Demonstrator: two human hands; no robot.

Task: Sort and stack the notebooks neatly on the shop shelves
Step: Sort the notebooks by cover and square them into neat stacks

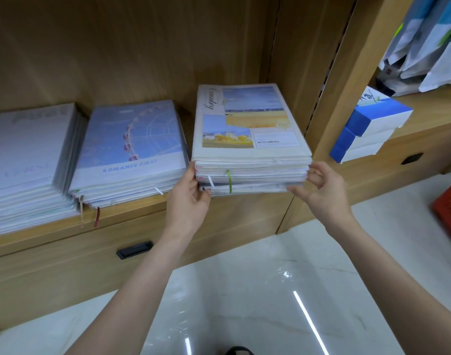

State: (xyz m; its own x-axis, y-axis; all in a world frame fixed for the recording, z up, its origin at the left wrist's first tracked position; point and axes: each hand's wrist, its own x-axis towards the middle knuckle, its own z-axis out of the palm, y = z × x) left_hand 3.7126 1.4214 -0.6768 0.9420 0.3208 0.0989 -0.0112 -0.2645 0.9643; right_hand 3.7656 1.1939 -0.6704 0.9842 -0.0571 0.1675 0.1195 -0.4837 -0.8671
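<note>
Three stacks of notebooks lie on a wooden shelf (pixel 132 213). The right stack (pixel 250 124) has a cream cover with yellow field photos and overhangs the shelf's front edge. My left hand (pixel 191 198) presses against the stack's front left corner, its fingers at the lower notebooks. My right hand (pixel 321 188) touches the stack's front right corner with spread, lightly bent fingertips. The middle stack (pixel 132 147) shows a blue cover with a Ferris wheel. At the far left sits a pale grey stack (pixel 27 160).
A wooden upright (pixel 319 80) bounds the shelf bay on the right. Beyond it stand blue and white boxes (pixel 367 129) and hanging bags (pixel 424 42). A drawer with a black handle (pixel 134 249) sits below the shelf. A red crate (pixel 449 208) stands on the glossy floor.
</note>
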